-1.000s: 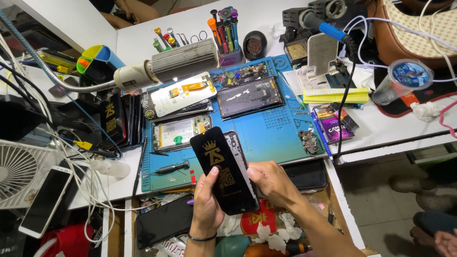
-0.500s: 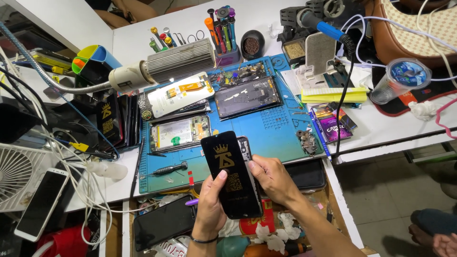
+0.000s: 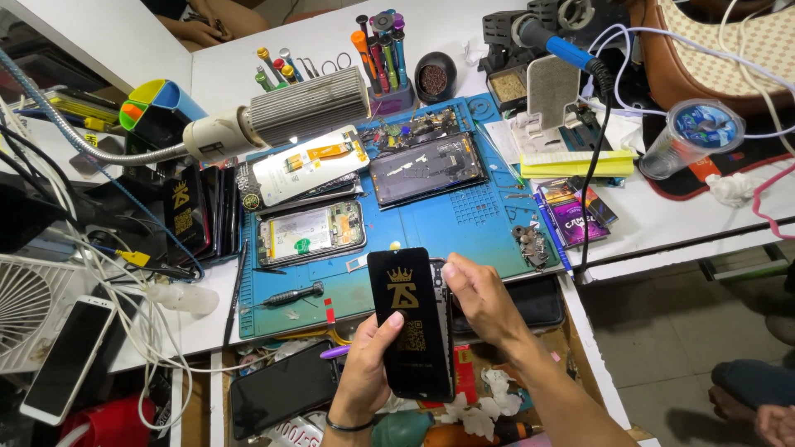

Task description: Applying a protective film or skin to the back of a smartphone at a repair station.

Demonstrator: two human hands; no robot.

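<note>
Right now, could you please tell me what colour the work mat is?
Blue work mat, clearest in the head view.

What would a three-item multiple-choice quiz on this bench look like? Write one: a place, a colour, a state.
1. Where does the black screwdriver lie?
A. on the blue work mat
B. in the tool holder
C. on the floor

2. What colour is the crown emblem on the black phone panel?
A. red
B. gold
C. white

3. How is that panel held?
A. lying flat on the mat
B. in the left hand alone
C. between both hands

Answers:
1. A: it rests on the blue work mat, near the front edge.
2. B: the emblem shows gold on black.
3. C: the left hand grips it from below, and the right hand touches its right edge.
</note>
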